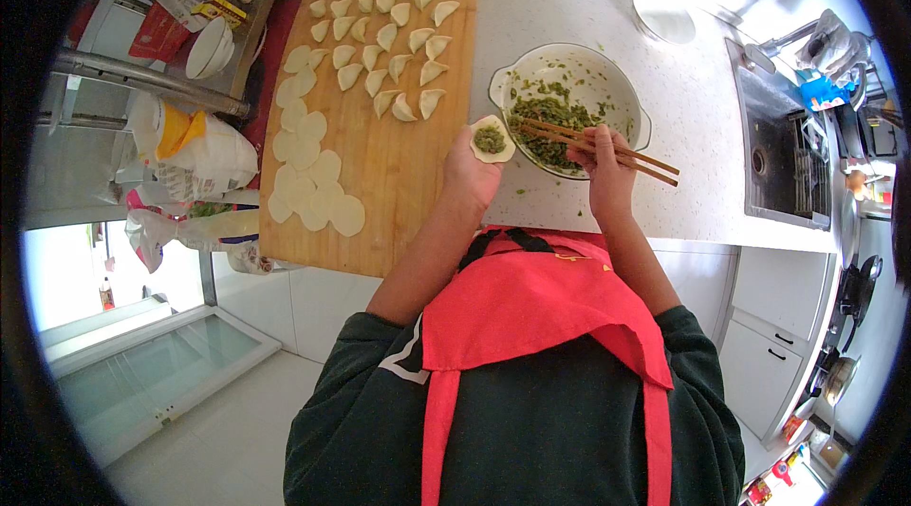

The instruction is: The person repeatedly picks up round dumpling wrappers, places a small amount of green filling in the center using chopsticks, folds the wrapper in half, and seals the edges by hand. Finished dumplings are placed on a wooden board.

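On the fingers of my left hand (471, 168) rests a round dumpling wrapper (504, 151) with a mound of green filling (490, 139) at its centre. My right hand (606, 157) grips a pair of wooden chopsticks (640, 163). Their tips reach over the near left rim of a white two-handled bowl (626, 89), close to the filled wrapper. Chopped green filling (551, 111) lies mostly in the left part of this bowl. Left of my hands, a wooden board (406, 193) carries several folded dumplings (386, 36) in rows and overlapping flat wrappers (313, 171).
A white round dish (664, 13) stands at the back of the speckled counter (548, 0). To the right is a metal sink (769, 121) with a faucet (783, 39). Shelving at the left holds white bowls (210, 50) and plastic bags (206, 150). Bits of filling dot the counter.
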{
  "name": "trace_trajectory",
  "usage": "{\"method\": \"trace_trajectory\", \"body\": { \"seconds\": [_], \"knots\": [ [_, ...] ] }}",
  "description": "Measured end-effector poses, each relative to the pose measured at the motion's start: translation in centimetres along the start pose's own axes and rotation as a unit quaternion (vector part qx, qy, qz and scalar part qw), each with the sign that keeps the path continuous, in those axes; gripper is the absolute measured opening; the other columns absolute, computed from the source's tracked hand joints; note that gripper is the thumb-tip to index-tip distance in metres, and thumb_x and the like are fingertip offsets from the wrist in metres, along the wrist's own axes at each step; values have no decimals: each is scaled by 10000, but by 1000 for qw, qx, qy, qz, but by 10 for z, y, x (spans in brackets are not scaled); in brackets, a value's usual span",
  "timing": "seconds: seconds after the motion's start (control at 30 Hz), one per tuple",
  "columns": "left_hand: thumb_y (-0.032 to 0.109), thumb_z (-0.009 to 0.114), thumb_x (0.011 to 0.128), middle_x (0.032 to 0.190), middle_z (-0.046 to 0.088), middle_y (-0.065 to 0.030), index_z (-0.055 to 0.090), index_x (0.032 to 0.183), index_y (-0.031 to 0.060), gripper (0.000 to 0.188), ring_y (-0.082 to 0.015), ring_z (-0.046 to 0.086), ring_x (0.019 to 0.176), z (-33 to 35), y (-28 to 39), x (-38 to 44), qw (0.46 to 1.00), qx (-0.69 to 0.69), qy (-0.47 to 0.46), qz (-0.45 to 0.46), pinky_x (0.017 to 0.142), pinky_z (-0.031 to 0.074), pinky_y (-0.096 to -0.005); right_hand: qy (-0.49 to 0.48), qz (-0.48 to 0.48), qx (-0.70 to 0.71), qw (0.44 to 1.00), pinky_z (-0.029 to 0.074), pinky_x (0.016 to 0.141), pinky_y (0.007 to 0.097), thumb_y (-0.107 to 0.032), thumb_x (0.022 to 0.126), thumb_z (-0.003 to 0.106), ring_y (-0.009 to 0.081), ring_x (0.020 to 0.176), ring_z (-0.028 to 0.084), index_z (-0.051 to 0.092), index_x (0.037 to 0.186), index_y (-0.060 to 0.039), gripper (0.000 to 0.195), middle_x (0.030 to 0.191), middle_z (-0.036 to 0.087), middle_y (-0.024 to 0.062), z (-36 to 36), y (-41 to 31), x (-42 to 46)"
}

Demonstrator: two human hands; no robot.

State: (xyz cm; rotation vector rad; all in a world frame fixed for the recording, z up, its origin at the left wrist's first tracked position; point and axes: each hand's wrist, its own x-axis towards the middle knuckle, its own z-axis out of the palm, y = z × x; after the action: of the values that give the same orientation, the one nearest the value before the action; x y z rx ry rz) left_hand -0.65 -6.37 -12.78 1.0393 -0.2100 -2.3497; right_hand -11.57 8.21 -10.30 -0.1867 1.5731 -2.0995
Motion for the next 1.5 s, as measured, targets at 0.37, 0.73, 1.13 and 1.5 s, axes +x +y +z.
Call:
{"method": "trace_trajectory", "body": {
  "seconds": [0.37,0.73,1.13,1.5],
  "knots": [
    [229,359,953,1125,559,-120,485,1149,-3,329,-239,548,1043,33,6,-17,995,-1,-87,-41,904,450,-381,-17,-151,-80,985,544,719,320,-208,945,471,192,795,617,545,925,13,235,881,601,94,2,-37,-24],
    [321,251,985,1220,523,-117,453,1215,25,426,-270,492,1133,47,-4,-5,990,15,-114,-81,986,380,-422,-308,-551,-476,612,539,652,331,-128,713,700,264,863,614,613,940,-56,254,962,579,78,-8,-54,-33],
    [310,252,987,1284,443,-225,359,1269,-77,490,-328,454,1187,59,22,-28,976,79,-183,-93,1024,366,-418,-317,-313,-702,555,516,631,373,-102,805,544,256,840,614,574,927,-119,127,958,555,68,-62,-55,47],
    [326,272,985,1264,482,-147,396,1277,4,452,-269,485,1157,62,28,-55,929,86,-311,-182,989,390,-411,-242,-447,-475,719,501,810,378,-109,706,702,282,977,582,561,1046,-134,370,1139,548,64,8,-85,-13]
  ]
}}
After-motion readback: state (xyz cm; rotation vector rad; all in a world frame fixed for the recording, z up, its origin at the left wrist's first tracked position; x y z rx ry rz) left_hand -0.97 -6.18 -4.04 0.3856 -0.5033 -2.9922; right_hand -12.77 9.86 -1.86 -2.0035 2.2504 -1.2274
